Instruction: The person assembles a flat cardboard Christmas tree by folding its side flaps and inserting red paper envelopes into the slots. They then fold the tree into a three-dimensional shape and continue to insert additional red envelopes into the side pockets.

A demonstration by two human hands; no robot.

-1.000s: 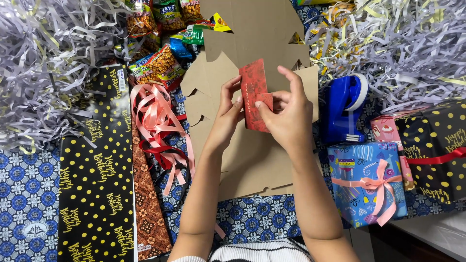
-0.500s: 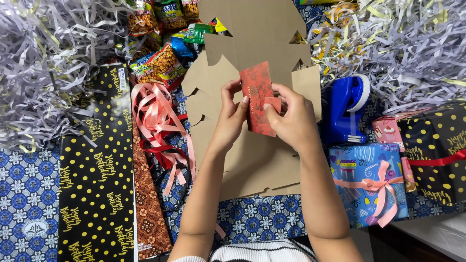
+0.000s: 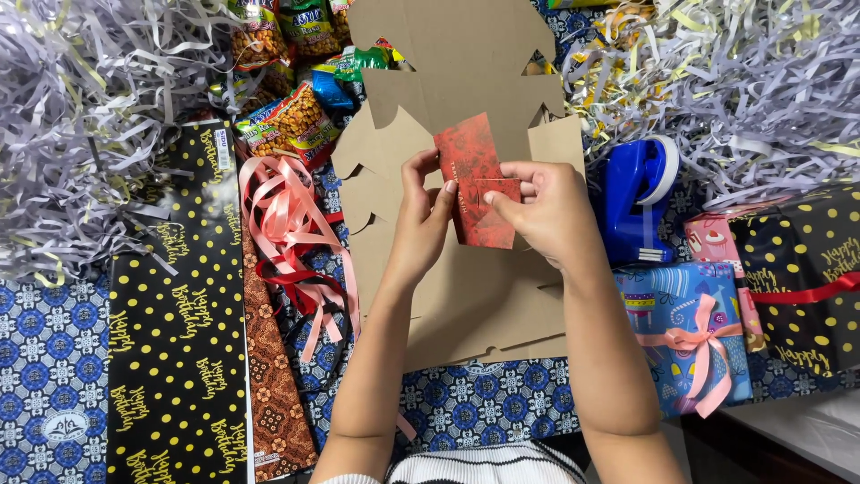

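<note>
Two bare hands work a small red envelope (image 3: 475, 179) above a flat, unfolded cardboard box blank (image 3: 466, 269) spread over a blue patterned cloth (image 3: 54, 358). The left hand (image 3: 421, 220) pinches the envelope's left edge between thumb and fingertips; the right hand (image 3: 546, 211) closes on its right side, fingers pressing a folded flap near the middle. The envelope sits raised over the centre of the cardboard, tilted slightly.

By the look of things the packing is at an early stage: the box blank lies flat and unassembled, the ribbon is uncut, and the shredded filler is unused. Two gifts at the right are already wrapped.

A tangle of pink and red ribbon (image 3: 287, 233) lies just left of the cardboard, beside a long black wrapping sheet with gold dots and gold script (image 3: 179, 341). Snack packets in orange, green and blue (image 3: 287, 108) cluster at the top left. Silver paper shred (image 3: 90, 134) heaps both upper corners. A blue tape dispenser (image 3: 636, 202) stands right of the hands, above a blue gift box tied with a pink bow (image 3: 685, 336) and a black, gold-dotted parcel with a red band (image 3: 806, 278).
</note>
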